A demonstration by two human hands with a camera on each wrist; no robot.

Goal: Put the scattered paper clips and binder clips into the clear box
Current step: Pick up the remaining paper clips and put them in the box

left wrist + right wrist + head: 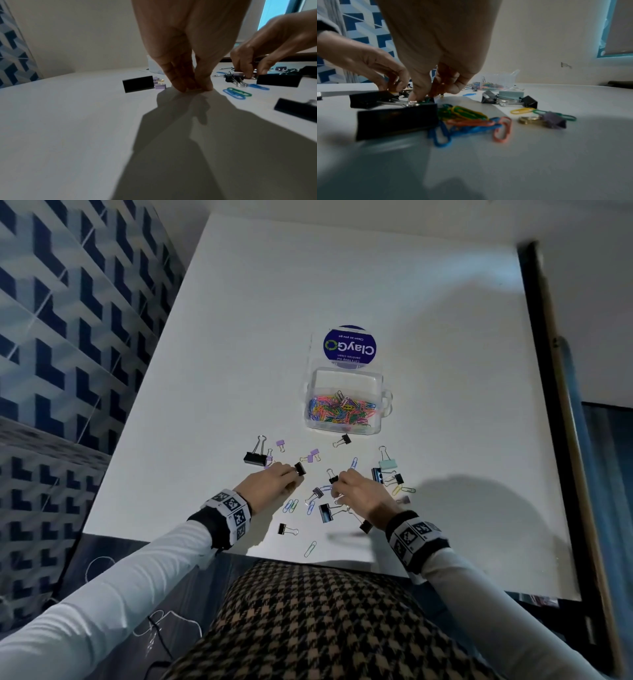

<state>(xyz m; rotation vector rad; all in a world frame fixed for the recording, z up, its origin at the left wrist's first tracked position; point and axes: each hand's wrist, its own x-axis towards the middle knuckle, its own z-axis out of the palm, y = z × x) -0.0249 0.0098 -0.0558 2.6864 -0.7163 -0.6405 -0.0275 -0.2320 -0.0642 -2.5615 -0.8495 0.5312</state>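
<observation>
A: Where's the box?
B: The clear box (343, 402) sits mid-counter, lid (349, 346) flipped back behind it, coloured paper clips (342, 409) heaped inside. The lid's round blue label reads "ClayGo", "Clean as you go", and "Let's keep our pantries clean", upside down from here.
A: And the loose ones?
B: Binder clips (325, 512) and more paper clips are scattered on the white counter (239, 337) between the box and the near edge.
A: The hands?
B: The left hand (274, 481) has its fingertips (181, 86) pressed together on the counter; its grip seems to pinch something small, though I cannot tell what. The right hand (359, 494) has fingers curled down into the pile, pinching a clip's wire handle (402, 103), I think; the view is blurred.
A: The room?
B: Blue-and-white geometric tiles (68, 337) on the left, a plain pale wall (539, 40) behind, a dark frame (548, 371) at the counter's right side.
</observation>
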